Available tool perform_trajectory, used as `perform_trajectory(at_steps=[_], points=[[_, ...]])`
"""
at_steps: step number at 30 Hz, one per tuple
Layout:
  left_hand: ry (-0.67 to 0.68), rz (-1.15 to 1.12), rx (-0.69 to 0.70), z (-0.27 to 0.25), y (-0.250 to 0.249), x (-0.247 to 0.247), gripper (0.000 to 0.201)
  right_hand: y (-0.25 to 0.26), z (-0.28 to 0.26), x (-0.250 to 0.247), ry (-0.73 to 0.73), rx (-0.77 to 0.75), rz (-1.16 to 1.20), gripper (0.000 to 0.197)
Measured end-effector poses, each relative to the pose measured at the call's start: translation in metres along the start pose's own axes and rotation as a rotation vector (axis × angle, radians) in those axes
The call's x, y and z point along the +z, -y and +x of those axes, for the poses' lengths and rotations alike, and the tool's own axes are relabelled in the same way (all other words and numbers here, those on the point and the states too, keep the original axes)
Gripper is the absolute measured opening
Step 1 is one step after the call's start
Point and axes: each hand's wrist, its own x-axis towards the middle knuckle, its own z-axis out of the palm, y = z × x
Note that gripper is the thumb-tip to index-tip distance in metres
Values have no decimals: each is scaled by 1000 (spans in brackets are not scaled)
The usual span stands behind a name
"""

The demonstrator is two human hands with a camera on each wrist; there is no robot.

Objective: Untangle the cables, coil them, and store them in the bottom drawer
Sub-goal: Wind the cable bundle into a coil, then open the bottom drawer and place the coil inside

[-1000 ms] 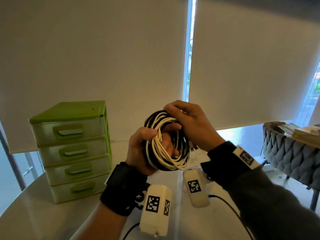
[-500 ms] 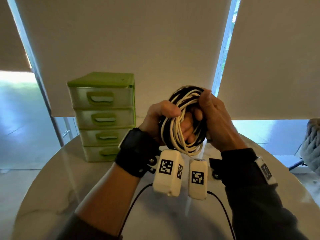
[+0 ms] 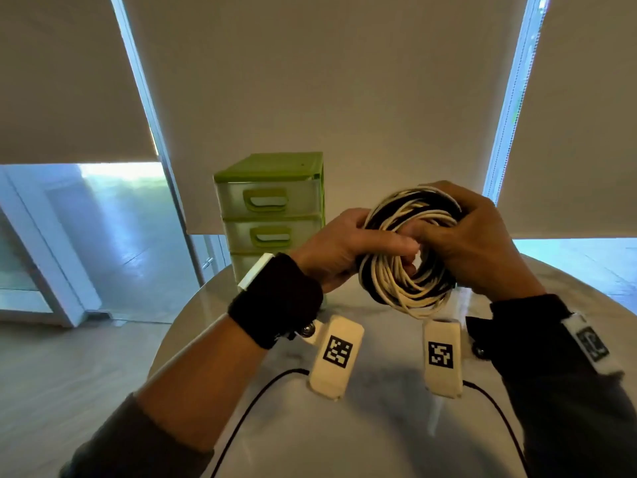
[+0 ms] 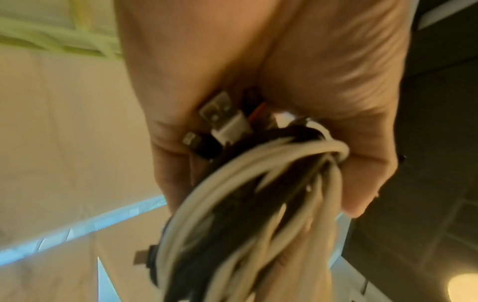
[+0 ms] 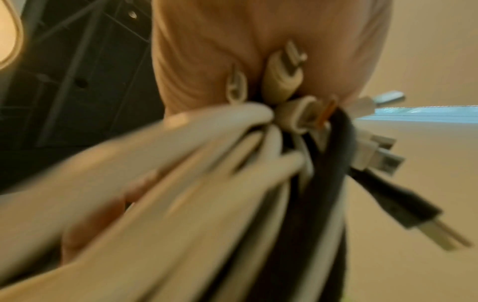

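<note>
Above the table [image 3: 379, 426], in front of the drawer unit [image 3: 272, 201], my left hand [image 3: 339, 250] and right hand [image 3: 479, 243] grip opposite sides of the coiled cables [image 3: 410, 250], fingers curled through the loop.

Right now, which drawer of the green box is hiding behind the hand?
The lower part of the drawer unit: the left hand and its wristband cover the third and bottom drawers. The top two, each with a green handle, show fully.

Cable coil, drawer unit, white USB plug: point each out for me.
cable coil [image 3: 403, 291]: head view, on the lower white loops.
drawer unit [image 3: 269, 198]: head view, on the top drawer's front.
white USB plug [image 4: 220, 114]: left wrist view, on its metal shell.
</note>
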Motion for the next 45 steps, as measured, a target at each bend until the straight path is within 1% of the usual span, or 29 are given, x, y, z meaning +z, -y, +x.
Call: perform_trajectory(at_steps=[2,4,6,8,10,11,15,17,19,21,22,24,25,26,27,29,30,32,33,34,35,37,39,40,41,42,43,45], points=[[-33,91,45,-6,-2,-1,32,5,0,1,67,27,-15,38],[-54,149,75,-8,-2,-7,34,8,0,-1,183,95,-67,50],[-54,146,69,-9,4,-12,41,10,0,-2,283,169,-137,56],[-38,116,61,-10,9,-15,36,11,-1,-2,317,223,-182,57],[-19,102,60,-11,11,-18,28,13,-2,1,310,244,-199,54],[-7,96,57,-11,11,-20,27,13,-2,2,306,240,-204,52],[33,74,21,-13,13,-29,40,13,-3,11,304,223,-244,41],[9,103,15,-16,15,-33,39,12,-2,15,281,215,-275,36],[-48,174,31,-21,16,-36,34,8,-2,21,241,189,-336,26],[-104,246,31,-25,17,-41,26,2,-3,30,160,151,-410,13],[-115,271,24,-28,18,-45,24,-1,-3,35,118,136,-434,10],[-120,324,-3,-40,16,-56,34,-7,-4,42,71,127,-451,9],[-148,363,-15,-47,12,-63,40,-9,-4,44,65,139,-438,7],[-213,406,-29,-56,8,-72,42,-10,-4,44,67,157,-412,7],[-310,437,-28,-64,4,-82,37,-10,-4,44,74,179,-380,8],[-584,447,29,-79,0,-102,15,-8,-2,45,77,208,-308,13],[-744,441,54,-84,3,-114,14,-9,-1,48,75,225,-275,15],[-1059,431,63,-92,17,-140,23,-12,-1,59,71,284,-220,16],[-1173,433,34,-94,25,-151,23,-16,0,67,72,325,-189,17],[-1235,436,-29,-95,36,-161,24,-21,1,77,74,376,-146,18],[-1247,435,-129,-95,48,-168,35,-27,1,86,79,430,-93,20],[-1196,410,-318,-94,71,-173,67,-45,1,106,75,543,-4,22],[-1118,353,-396,-91,86,-168,82,-66,-1,123,64,643,42,19],[-1077,321,-392,-89,92,-166,83,-77,-4,131,57,696,60,18],[-1056,320,-366,-89,96,-165,78,-85,-7,139,56,738,67,16],[-1054,362,-344,-88,98,-164,65,-94,-10,145,63,768,58,17],[-1072,435,-338,-89,100,-164,56,-99,-13,150,86,774,37,20],[-1084,545,-376,-89,101,-169,48,-106,-15,158,158,741,-18,30]])
